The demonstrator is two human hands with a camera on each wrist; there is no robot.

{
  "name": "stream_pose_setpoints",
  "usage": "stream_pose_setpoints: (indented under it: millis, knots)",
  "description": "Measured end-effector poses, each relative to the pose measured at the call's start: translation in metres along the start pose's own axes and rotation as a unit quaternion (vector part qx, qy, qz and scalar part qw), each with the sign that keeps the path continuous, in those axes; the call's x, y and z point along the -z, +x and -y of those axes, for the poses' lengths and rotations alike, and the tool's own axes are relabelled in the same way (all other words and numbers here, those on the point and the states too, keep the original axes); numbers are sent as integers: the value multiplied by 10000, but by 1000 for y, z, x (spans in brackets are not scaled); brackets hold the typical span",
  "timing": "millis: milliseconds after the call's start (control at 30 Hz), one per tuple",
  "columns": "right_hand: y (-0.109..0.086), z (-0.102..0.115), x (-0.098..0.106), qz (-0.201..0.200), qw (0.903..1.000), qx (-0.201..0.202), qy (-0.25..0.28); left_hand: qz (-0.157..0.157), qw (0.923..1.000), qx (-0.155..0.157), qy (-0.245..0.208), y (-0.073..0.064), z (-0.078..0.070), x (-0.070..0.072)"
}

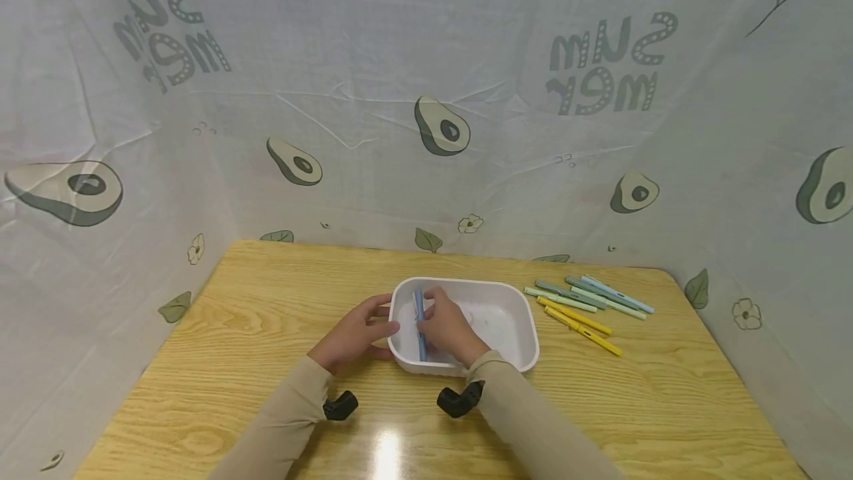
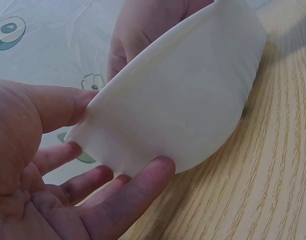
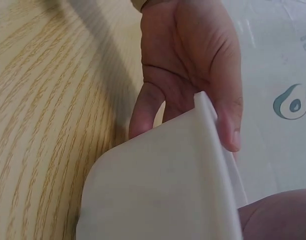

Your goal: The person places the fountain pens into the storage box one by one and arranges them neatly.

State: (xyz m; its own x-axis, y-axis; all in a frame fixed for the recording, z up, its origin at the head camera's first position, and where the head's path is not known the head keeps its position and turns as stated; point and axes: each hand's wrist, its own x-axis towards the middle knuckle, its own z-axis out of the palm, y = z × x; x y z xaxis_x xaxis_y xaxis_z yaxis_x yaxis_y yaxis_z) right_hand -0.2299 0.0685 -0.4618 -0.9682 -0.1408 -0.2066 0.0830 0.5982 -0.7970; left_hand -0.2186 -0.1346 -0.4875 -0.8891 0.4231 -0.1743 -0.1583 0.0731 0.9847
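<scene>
A white tray (image 1: 496, 328) stands on the wooden table in front of me. My left hand (image 1: 363, 328) holds its left end, with the thumb at the rim and the fingers spread along the outer wall. That wall of the tray (image 2: 168, 100) fills much of the left wrist view. Inside the tray, my right hand (image 1: 449, 323) pinches a light blue pen (image 1: 420, 324), which lies lengthwise near the left end. In the right wrist view the tray wall hides the pen and most of my right hand (image 3: 280, 220).
Right of the tray lies a loose group of several pens: yellow pens (image 1: 589, 335), pale green ones (image 1: 563, 300), grey-green ones (image 1: 576, 295) and a light blue one (image 1: 616, 293). A patterned curtain (image 1: 373, 95) hangs behind the wooden table (image 1: 280, 302) and at its sides.
</scene>
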Motion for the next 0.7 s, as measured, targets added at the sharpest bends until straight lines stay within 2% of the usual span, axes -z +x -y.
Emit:
stream_pose_setpoints:
  millis: [200, 333, 567, 700]
  knots:
    - [1, 3, -1, -69, 9984, -69, -560, 25, 10000, 10, 67, 1, -2, -1]
    - [1, 5, -3, 37, 9958, -74, -906, -12, 9999, 20, 101, 1, -2, -1]
    - [0, 6, -1, 354, 9926, -234, -1139, -73, 9999, 44, 136, -1, -1, -1]
    - [0, 8, 0, 506, 9929, -323, -1031, -78, 9999, 63, 131, -2, -1, -2]
